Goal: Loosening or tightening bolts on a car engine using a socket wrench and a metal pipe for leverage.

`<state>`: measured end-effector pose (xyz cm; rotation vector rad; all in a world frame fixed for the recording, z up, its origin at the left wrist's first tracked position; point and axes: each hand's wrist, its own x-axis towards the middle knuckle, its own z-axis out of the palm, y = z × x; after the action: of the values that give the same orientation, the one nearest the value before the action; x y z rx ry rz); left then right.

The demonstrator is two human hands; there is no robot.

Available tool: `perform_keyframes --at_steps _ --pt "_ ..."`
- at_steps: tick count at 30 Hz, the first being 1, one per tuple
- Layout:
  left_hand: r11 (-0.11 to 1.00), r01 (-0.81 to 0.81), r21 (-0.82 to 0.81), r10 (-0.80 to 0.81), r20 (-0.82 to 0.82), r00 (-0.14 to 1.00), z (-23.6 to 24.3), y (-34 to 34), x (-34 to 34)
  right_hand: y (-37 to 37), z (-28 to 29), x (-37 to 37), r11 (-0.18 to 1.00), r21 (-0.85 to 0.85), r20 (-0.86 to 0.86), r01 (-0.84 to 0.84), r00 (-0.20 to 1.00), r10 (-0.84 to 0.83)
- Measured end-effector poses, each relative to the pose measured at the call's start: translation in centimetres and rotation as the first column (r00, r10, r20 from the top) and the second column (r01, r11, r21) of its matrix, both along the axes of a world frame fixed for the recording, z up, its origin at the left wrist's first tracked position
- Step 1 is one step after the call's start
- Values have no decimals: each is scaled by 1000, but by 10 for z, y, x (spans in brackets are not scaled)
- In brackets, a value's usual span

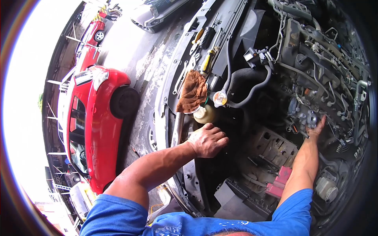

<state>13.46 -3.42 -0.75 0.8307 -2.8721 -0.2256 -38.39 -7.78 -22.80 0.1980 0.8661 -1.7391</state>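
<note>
My left hand (pixel 208 139) is curled, knuckles up, over the front edge of an open engine bay, just below a cream reservoir (pixel 204 114); what lies under its fingers is hidden. My right hand (pixel 317 126) reaches among engine parts at the right, its fingers partly hidden around or behind a metal housing (pixel 305 116) with hoses and wires about it. A brown rag (pixel 192 91) lies above the reservoir, beside a metal radiator cap (pixel 220 97).
Screwdrivers (pixel 206 61) and wrenches lie along the front panel (pixel 177 67). A bare battery tray (pixel 267 145), pink fuse boxes (pixel 281 179) and a black cover (pixel 232 196) fill the lower bay. A red car (pixel 102 141) stands left, with other vehicles behind.
</note>
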Motion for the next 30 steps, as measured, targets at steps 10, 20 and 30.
perform_keyframes --at_steps 10,20,30 --pt "1000 -2 -5 2 16 1000 0 0 1 -2 -4 5 997 -70 -4 19 1000 -19" --pt "1000 -5 -5 5 -3 1000 -2 1 0 0 7 6 999 -35 18 14 1000 -14" --pt "1000 -6 -3 6 10 1000 -1 0 -1 -1 8 6 999 -34 33 12 999 -10"
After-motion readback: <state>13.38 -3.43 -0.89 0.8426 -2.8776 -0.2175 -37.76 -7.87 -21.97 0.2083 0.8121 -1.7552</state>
